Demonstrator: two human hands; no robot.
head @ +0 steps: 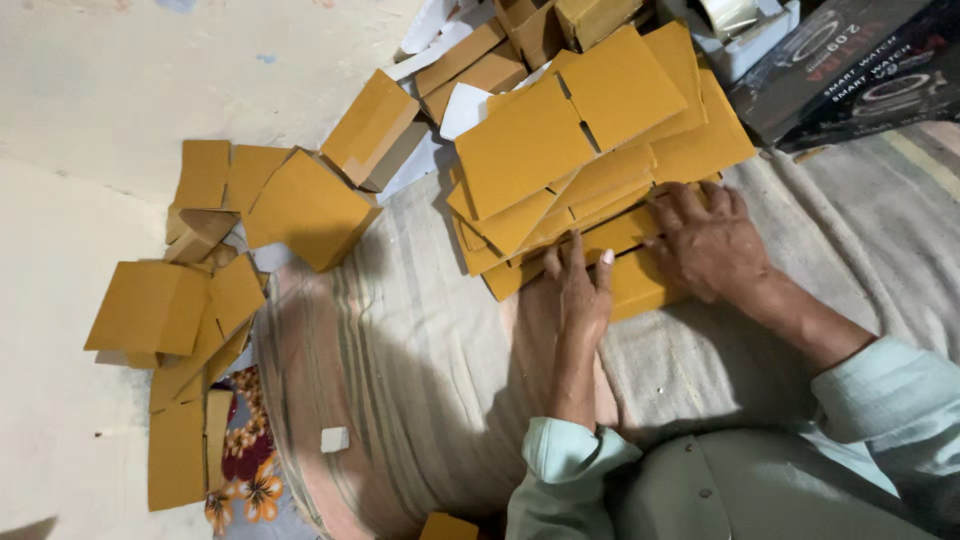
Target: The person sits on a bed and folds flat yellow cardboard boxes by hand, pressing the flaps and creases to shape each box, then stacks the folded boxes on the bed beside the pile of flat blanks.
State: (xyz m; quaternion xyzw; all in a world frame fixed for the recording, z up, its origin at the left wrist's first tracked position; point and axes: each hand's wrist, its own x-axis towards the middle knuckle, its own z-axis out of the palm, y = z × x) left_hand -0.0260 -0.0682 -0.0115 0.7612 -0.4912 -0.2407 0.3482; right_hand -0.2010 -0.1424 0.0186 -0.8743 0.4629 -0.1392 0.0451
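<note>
A messy stack of flat mustard-yellow cardboard box blanks [560,150] lies on a striped grey cloth [420,330]. My left hand [577,290] rests with fingertips on the near edge of the stack, fingers together, pressing a low sheet. My right hand [705,245] lies palm down on the stack's right near corner, fingers spread over a sheet. Neither hand has lifted a sheet clear. Pale green sleeves cover both forearms.
Folded yellow boxes [310,205] and more blanks [150,310] are scattered at the left by a cream wall. A small white block [335,438] sits on the cloth. Dark printed cartons [850,60] stand at the top right. Flowered fabric [245,470] shows at the bottom left.
</note>
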